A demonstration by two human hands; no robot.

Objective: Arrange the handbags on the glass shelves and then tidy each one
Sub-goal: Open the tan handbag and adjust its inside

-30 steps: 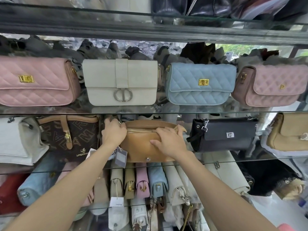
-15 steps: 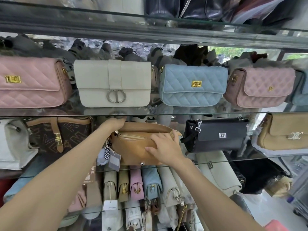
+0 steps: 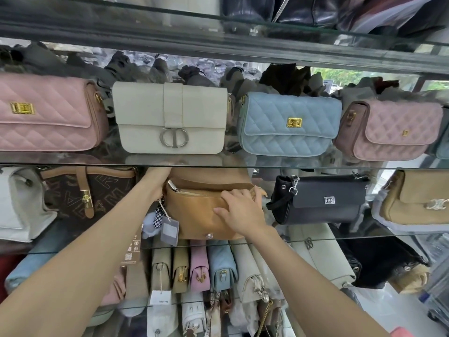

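Both hands were on the tan bag [image 3: 201, 212], set apart at its two ends on the middle glass shelf [image 3: 340, 235]. Right hand [image 3: 239, 210] lay over the bag's top right, fingers curled over the upper edge, thumb down the front face. Left hand [image 3: 158, 181] reached behind the bag's top left corner by the zipper pull; its fingers were hidden behind the bag and the shelf above, so couldn't tell the grip. Tan bag stood upright between the brown monogram bag [image 3: 85, 190] on its left and the black flap bag [image 3: 320, 199] on its right, apart from the black one. Upper glass shelf [image 3: 73, 164] carried a row, left to right: pink quilted bag [image 3: 48, 113], cream bag [image 3: 170, 117] with a silver clasp, blue quilted bag [image 3: 289, 124], dusty pink quilted bag [image 3: 388, 130]. A beige bag [image 3: 418, 198] sat at the far right of the middle shelf. Lower shelf held bags packed on end, side by side. A grey price tag [image 3: 170, 229] and a checkered charm [image 3: 159, 216] hung at the tan bag's left end.
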